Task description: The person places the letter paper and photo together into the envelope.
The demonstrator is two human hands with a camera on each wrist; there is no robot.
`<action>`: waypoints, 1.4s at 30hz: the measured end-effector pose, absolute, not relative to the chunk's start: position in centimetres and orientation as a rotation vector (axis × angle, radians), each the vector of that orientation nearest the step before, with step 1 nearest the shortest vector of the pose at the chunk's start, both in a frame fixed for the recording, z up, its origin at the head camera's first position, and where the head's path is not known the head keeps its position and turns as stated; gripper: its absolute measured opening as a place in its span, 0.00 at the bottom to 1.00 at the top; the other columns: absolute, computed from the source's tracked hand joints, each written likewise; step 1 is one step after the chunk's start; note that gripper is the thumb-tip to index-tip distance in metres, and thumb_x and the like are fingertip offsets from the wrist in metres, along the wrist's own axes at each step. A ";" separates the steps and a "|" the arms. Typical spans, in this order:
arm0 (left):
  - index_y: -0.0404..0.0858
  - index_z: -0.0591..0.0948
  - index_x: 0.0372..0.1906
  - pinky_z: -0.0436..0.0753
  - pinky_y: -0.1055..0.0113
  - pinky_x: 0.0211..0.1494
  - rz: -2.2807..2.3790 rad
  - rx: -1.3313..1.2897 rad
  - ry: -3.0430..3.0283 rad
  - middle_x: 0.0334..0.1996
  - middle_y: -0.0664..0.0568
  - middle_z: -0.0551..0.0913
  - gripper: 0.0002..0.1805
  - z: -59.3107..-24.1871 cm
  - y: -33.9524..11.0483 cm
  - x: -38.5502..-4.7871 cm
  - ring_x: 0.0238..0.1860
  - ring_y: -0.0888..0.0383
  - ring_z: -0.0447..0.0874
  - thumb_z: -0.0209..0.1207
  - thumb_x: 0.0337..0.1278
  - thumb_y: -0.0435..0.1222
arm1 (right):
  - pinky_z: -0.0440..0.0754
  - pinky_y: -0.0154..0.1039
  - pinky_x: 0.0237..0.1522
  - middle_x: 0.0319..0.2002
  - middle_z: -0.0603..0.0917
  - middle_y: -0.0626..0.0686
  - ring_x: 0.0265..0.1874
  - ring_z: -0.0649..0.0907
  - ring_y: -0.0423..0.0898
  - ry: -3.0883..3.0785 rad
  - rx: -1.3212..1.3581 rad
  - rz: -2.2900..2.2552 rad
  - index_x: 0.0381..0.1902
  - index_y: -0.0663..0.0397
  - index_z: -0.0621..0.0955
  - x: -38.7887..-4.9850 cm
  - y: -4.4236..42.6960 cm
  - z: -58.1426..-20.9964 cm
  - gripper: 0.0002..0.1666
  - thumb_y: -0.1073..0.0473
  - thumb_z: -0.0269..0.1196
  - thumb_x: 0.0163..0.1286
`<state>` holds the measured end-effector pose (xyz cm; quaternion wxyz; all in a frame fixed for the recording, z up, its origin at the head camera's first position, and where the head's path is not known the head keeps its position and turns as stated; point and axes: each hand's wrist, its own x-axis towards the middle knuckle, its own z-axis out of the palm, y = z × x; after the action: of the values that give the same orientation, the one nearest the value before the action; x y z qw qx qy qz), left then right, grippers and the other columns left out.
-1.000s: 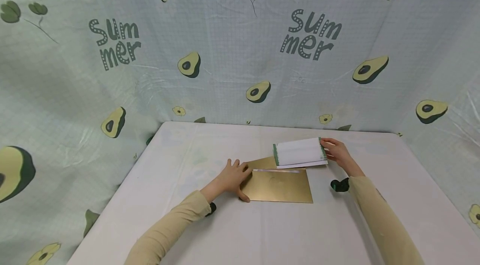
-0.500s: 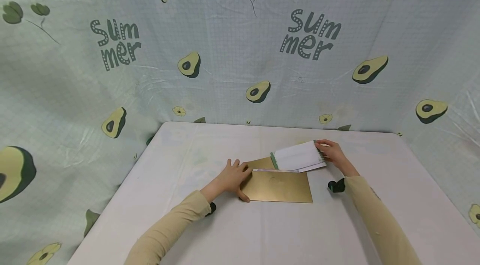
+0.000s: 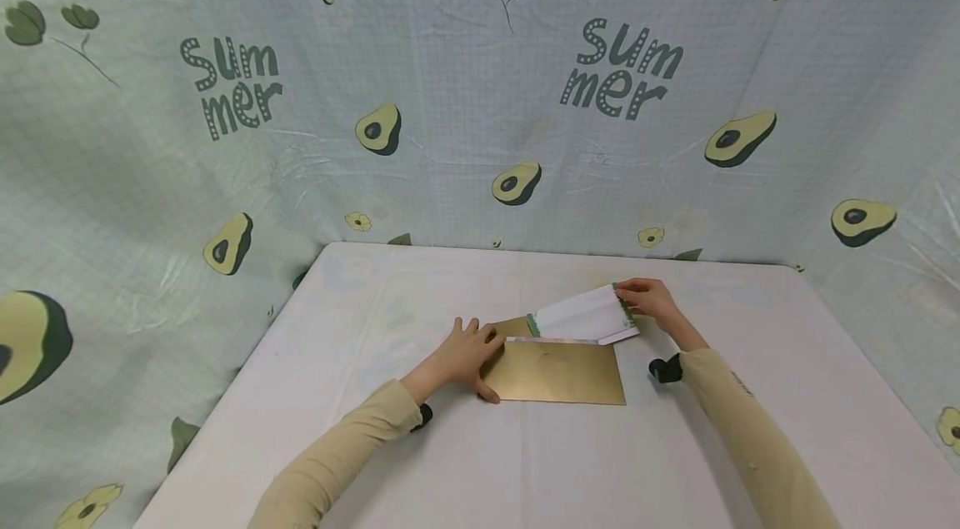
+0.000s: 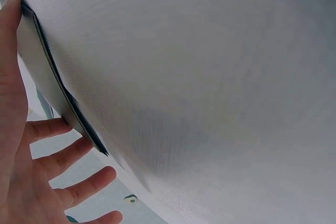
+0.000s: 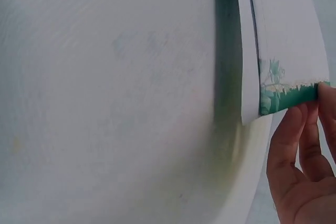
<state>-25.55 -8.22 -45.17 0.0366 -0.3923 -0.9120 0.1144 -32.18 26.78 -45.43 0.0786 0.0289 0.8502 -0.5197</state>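
Observation:
A gold envelope lies on the white table with its flap raised at the far side. My left hand grips its left end, thumb at the near corner and index and middle fingers at the far one; the other fingers spread free in the left wrist view. A white folded card with green printed ends slants over the envelope's mouth, its lower edge at the opening. My right hand pinches the card's right end. In the right wrist view, thumb and fingers hold the green border. The card's lower left part is hidden behind the envelope front.
The white table extends around the envelope on all sides. Behind it hangs a pale curtain with avocado and lettering prints. A black wrist device shows beside the right sleeve, another by the left sleeve.
The right hand has moved left and slightly down with the card, which has tilted and slid lower at the envelope's mouth. The left hand and the envelope have stayed in place.

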 end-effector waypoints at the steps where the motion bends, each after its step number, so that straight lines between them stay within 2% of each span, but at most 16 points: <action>1: 0.45 0.67 0.57 0.69 0.48 0.49 0.352 -1.205 -2.800 0.52 0.49 0.70 0.53 -45.2 -8.2 -25.6 0.48 0.50 0.69 0.54 0.21 0.74 | 0.78 0.35 0.39 0.39 0.81 0.53 0.31 0.78 0.36 2.549 0.068 -1.551 0.52 0.70 0.72 -32.1 26.6 -45.3 0.25 0.56 0.56 0.64; 5: 0.46 0.66 0.58 0.69 0.48 0.49 0.345 -1.205 -2.792 0.52 0.49 0.70 0.53 -45.4 -8.3 -25.6 0.48 0.50 0.70 0.54 0.21 0.74 | 0.79 0.38 0.38 0.42 0.79 0.62 0.31 0.79 0.40 2.549 -0.003 -1.532 0.51 0.72 0.72 -32.1 26.1 -45.0 0.23 0.59 0.55 0.64; 10: 0.46 0.66 0.57 0.69 0.48 0.49 0.340 -1.204 -2.785 0.53 0.49 0.70 0.53 -45.4 -8.3 -25.6 0.47 0.50 0.70 0.54 0.21 0.74 | 0.80 0.37 0.35 0.38 0.78 0.60 0.29 0.79 0.41 2.534 -0.035 -1.515 0.53 0.70 0.71 -32.1 25.4 -44.9 0.23 0.59 0.56 0.63; 18: 0.45 0.65 0.59 0.68 0.49 0.47 0.341 -1.198 -2.794 0.53 0.49 0.70 0.54 -45.4 -8.3 -25.7 0.46 0.51 0.69 0.54 0.21 0.74 | 0.79 0.35 0.31 0.38 0.78 0.59 0.28 0.77 0.41 2.549 -0.079 -1.462 0.55 0.64 0.71 -32.0 24.6 -45.0 0.22 0.61 0.55 0.64; 32: 0.46 0.65 0.58 0.69 0.48 0.49 0.347 -1.199 -2.804 0.56 0.48 0.68 0.52 -45.3 -8.3 -25.6 0.49 0.49 0.69 0.54 0.23 0.74 | 0.80 0.36 0.32 0.36 0.78 0.59 0.29 0.77 0.42 2.547 -0.096 -1.477 0.52 0.63 0.73 -32.0 22.8 -45.7 0.21 0.61 0.58 0.62; 42: 0.46 0.65 0.58 0.68 0.47 0.50 0.352 -1.195 -2.819 0.58 0.48 0.67 0.52 -45.4 -8.3 -25.7 0.51 0.48 0.69 0.54 0.24 0.74 | 0.81 0.36 0.32 0.38 0.78 0.59 0.29 0.79 0.41 2.506 -0.085 -1.516 0.53 0.63 0.72 -31.7 22.9 -46.1 0.21 0.60 0.56 0.63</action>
<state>-25.66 -8.32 -45.39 0.0298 -0.3875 -0.9143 0.1142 -31.75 22.93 -46.06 0.1056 -0.0290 0.8504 -0.5146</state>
